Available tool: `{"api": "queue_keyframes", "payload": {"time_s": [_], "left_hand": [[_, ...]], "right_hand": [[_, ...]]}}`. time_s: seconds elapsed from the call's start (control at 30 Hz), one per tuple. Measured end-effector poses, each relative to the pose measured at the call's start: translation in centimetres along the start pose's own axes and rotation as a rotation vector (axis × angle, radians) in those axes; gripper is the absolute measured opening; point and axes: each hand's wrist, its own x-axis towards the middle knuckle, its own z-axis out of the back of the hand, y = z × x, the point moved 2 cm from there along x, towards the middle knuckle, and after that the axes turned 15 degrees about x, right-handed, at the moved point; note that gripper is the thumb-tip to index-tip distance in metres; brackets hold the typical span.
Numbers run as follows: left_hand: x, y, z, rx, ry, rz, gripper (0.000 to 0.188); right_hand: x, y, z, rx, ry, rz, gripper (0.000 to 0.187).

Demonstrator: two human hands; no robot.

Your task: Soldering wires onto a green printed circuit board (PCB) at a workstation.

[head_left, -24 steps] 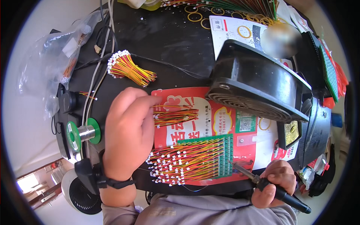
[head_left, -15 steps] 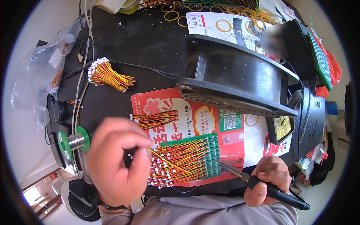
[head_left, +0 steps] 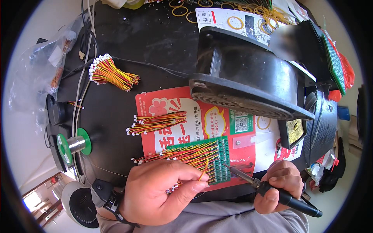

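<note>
My left hand [head_left: 163, 190] pinches a short yellow-and-red wire [head_left: 205, 169] between thumb and forefinger, over the right part of a green circuit board [head_left: 222, 161]. Rows of red and yellow wires [head_left: 182, 152] with white connectors run leftward from the board, partly hidden beneath this hand. In my right hand [head_left: 281, 186] is a soldering iron [head_left: 301, 206], its tip pointing left, close to the board's right edge. A small pile of loose wires [head_left: 157, 122] lies above the board on a red printed sheet [head_left: 241, 155].
A large black fan [head_left: 248, 73] stands behind the board. Beside it sits a holder with a yellow sponge [head_left: 294, 131]. To the left are a green solder spool [head_left: 77, 145], a tied wire bundle [head_left: 113, 73] and a clear plastic bag [head_left: 35, 81]. Rubber bands [head_left: 268, 19] lie at the back.
My left hand has moved right and down from the connector ends toward the board's pads, carrying the wire. The loose pile is now uncovered. My right hand with the iron has barely moved.
</note>
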Motion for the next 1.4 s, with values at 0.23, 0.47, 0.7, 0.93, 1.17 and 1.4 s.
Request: {"api": "queue_keyframes", "payload": {"time_s": [0.23,0.47,0.7,0.93,1.17,1.4], "left_hand": [[0.8,-0.3,-1.0,0.262,-0.249,-0.262,0.019],[0.6,-0.1,-2.4,0.422,-0.22,-0.362,0.03],[0.7,1.2,-4.3,0.696,-0.347,-0.547,0.025],[0.4,1.4,-4.5,0.753,-0.365,-0.575,0.024],[0.3,1.7,-4.5,0.786,-0.348,-0.503,0.025],[0.3,1.3,-4.6,0.823,-0.335,-0.506,0.026]], "right_hand": [[-0.1,-0.1,0.1,-0.014,0.006,-0.01,0.03],[0.0,0.2,0.2,-0.022,-0.008,-0.02,0.03],[0.1,0.1,-0.1,-0.07,-0.025,-0.04,0.031],[0.2,0.4,-0.3,-0.086,-0.031,-0.066,0.034],[0.3,0.1,-0.5,-0.136,0.097,-0.112,0.035],[0.4,0.2,-0.6,-0.137,0.112,-0.111,0.036]]}}
